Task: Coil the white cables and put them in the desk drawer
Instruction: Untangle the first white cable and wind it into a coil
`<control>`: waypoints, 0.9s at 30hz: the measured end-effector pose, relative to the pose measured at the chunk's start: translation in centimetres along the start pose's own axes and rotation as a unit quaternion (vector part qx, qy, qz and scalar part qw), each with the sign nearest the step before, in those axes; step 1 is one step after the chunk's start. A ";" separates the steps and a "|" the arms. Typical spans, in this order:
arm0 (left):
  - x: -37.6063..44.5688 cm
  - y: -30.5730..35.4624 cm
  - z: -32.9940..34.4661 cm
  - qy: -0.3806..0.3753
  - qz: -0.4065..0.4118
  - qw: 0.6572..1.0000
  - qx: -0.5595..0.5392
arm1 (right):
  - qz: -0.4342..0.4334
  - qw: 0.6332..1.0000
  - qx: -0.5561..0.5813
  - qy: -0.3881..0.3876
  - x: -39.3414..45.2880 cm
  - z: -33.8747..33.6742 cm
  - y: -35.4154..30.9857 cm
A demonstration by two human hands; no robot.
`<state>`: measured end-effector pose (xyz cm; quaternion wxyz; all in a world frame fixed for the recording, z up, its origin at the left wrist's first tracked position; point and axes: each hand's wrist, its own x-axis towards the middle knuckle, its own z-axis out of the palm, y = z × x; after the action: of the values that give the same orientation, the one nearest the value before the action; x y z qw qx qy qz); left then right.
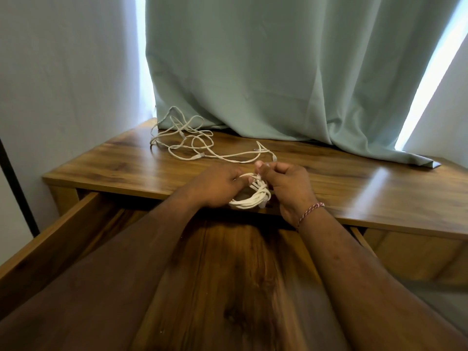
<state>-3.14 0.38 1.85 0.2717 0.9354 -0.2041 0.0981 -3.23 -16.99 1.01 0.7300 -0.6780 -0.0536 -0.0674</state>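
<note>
Coil one: securing the wrap, above the open drawer.

I hold the coiled cable (250, 197) at the desk (354, 188) front edge; left hand (217, 184) grips the bundle, right hand (283, 183) pinches the tail end (finishing the wrap, I judge). Next: lower it into the drawer (38, 249), which lies open directly below. Second loose cable (192, 143) remains near the curtain (278, 72).

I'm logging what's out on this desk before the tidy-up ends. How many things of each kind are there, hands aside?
Coiled white cable bundle, held in both hands: 1
Loose tangle of white cable on the desk top; separate cables cannot be told apart: 1
Open drawer: 1
Green curtain: 1
Wrist bracelet: 1
Total: 5
</note>
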 end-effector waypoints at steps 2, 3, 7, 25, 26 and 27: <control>0.0 0.0 0.7 0.026 -0.005 0.999 -0.022 | -0.016 0.999 -0.040 -0.008 0.1 -0.1 -0.3; 0.0 -0.1 1.0 0.040 -0.014 0.999 -0.032 | -0.019 0.998 -0.055 -0.007 0.2 0.0 -0.2; 0.4 0.5 1.5 0.085 -0.063 0.991 -0.077 | -0.035 0.995 -0.084 -0.043 -0.1 0.4 0.5; -0.5 0.1 0.6 0.110 -0.100 0.937 -0.315 | 0.060 0.996 0.057 -0.042 -0.4 0.0 -0.6; -0.4 -0.1 0.8 0.123 -0.087 0.944 -0.293 | 0.057 0.996 0.055 -0.040 -0.5 0.0 -0.5; -0.3 -0.2 1.0 0.137 -0.074 0.951 -0.267 | 0.054 0.997 0.051 -0.037 -0.5 0.1 -0.5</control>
<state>-3.27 0.07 0.83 0.5431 0.8189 -0.1142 0.1467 -3.81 -16.89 1.44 0.7640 -0.6435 -0.0471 -0.0001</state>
